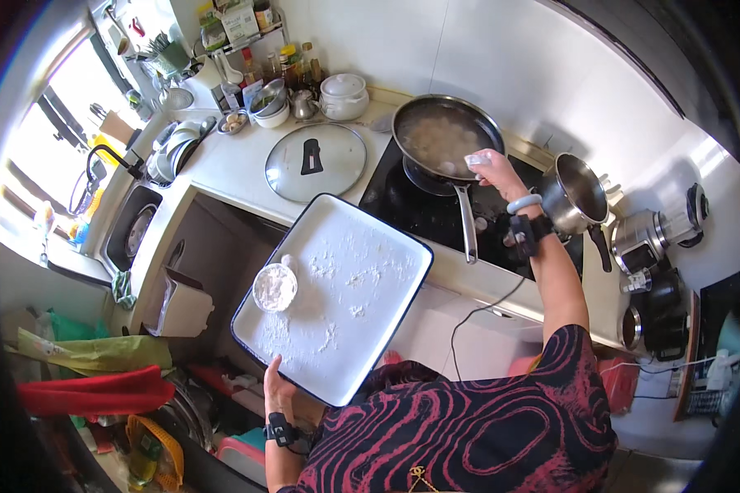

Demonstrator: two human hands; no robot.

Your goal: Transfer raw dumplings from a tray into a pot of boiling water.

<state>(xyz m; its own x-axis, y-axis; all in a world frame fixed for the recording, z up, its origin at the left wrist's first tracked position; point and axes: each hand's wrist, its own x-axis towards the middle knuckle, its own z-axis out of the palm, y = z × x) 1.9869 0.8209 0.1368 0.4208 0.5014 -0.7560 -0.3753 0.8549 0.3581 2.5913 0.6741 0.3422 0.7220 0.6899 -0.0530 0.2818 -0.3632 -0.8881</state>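
Observation:
My left hand [279, 383] grips the lower left edge of a white, dark-blue-rimmed tray [382, 308], with the thumb on top and the other fingers hidden beneath. Loose white powder is scattered over the tray. On its left side stands a round container of white powder [275, 288], beside a small white lump [290, 263]. Over the near right rim of a frying pan [468, 111], my right hand [498, 175] pinches a small white dough-like piece [478, 160]. Pale pieces lie in cloudy liquid [438, 143] inside the pan, blurred by what looks like steam.
The pan sits on a black cooktop [388, 191], its handle [467, 225] pointing toward me. A steel pot [576, 188] stands to the right. Left of the cooktop lies a glass lid [316, 161], with a white lidded pot [344, 97] behind it. A cord [459, 330] hangs below the counter.

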